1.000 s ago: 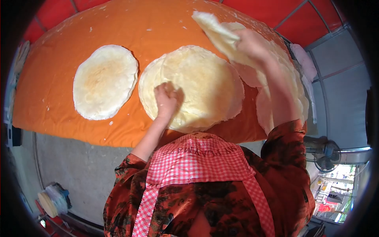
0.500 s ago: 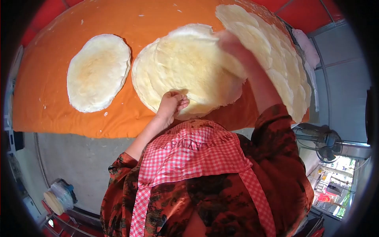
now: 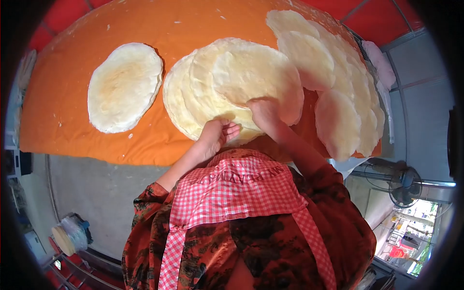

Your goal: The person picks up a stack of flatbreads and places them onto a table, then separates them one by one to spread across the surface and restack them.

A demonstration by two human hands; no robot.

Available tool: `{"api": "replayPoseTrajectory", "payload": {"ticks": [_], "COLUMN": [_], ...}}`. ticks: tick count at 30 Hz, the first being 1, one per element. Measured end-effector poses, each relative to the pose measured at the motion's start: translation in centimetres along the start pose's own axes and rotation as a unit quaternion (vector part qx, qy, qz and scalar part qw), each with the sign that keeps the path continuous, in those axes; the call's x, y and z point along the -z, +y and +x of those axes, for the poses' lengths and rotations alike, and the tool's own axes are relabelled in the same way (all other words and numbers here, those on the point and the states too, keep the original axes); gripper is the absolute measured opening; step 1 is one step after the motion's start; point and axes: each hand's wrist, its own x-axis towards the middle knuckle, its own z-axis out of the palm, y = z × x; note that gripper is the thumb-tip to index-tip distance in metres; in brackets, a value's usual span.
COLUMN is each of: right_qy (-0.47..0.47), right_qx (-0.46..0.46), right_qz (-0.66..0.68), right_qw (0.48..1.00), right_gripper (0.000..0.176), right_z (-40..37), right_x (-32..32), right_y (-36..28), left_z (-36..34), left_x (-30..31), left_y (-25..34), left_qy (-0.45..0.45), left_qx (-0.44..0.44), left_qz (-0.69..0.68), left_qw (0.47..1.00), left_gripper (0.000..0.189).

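Several thin, pale round flatbreads overlap in a pile (image 3: 186, 99) in front of me. Over the pile's right side lies the top flatbread (image 3: 256, 72), with its near edge pinched by my right hand (image 3: 266, 116). At the pile's near edge, my left hand (image 3: 217, 135) rests with its fingers curled. Whether those fingers grip a bread edge is hidden. A separate flatbread (image 3: 124, 89), browner in its middle, lies to the left, apart from the pile.
An orange cloth (image 3: 72, 111) covers the table. More flatbreads (image 3: 307, 58) overlap along its right side, one single round (image 3: 337, 123) nearest me. A fan (image 3: 405, 187) stands beyond the right edge. A pink bundle (image 3: 378, 63) lies at the far right.
My right hand has come from the far right edge of the pile down towards me, near my left hand. The top flatbread now shows as a distinct round. The left hand has barely moved.
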Motion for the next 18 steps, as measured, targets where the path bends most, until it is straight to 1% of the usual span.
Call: {"api": "replayPoseTrajectory", "payload": {"ticks": [3, 5, 6, 9, 12, 13, 16, 18], "right_qy": [0.013, 0.007, 0.005, -0.097, -0.060, -0.113, 0.039, 0.079], "right_qx": [-0.008, -0.014, -0.017, -0.037, -0.048, -0.059, -0.004, -0.002], "right_qz": [-0.017, -0.019, -0.021, -0.038, 0.019, 0.035, 0.126, 0.139], "right_qw": [1.000, 1.000, 1.000, 0.994, 0.997, 0.991, 0.991, 0.987], "right_gripper": [0.013, 0.013, 0.014, 0.016, 0.019, 0.025, 0.023, 0.021], "right_z": [0.5, 1.1, 1.3, 1.2, 0.3, 0.5, -1.1, -1.6], "right_x": [1.9, 1.8, 1.7, -1.1, -0.7, 0.0, 0.3, -0.1], "right_y": [-0.7, -1.7, -2.2, -2.6, -2.5, -2.1, -1.8, -1.6], "left_z": [1.2, 1.9, 2.2, 2.5, 2.5, 2.5, 3.5, 4.3], "left_x": [0.0, 0.1, 0.0, -0.8, -1.2, -1.4, -1.5, -1.4], "left_y": [-0.5, -0.7, -0.9, -0.8, -0.5, -0.5, -0.7, -1.0], "left_qy": [-0.006, -0.026, -0.016, 0.008, 0.022, 0.025, 0.008, -0.011], "left_qx": [-0.001, -0.004, -0.004, -0.015, -0.039, -0.047, -0.095, -0.117], "left_qz": [-0.006, -0.008, -0.003, 0.018, 0.037, 0.041, 0.021, 0.006], "left_qw": [1.000, 1.000, 1.000, 1.000, 0.998, 0.998, 0.995, 0.993], "left_gripper": [0.015, 0.014, 0.013, 0.011, 0.007, 0.006, 0.007, 0.007]}}
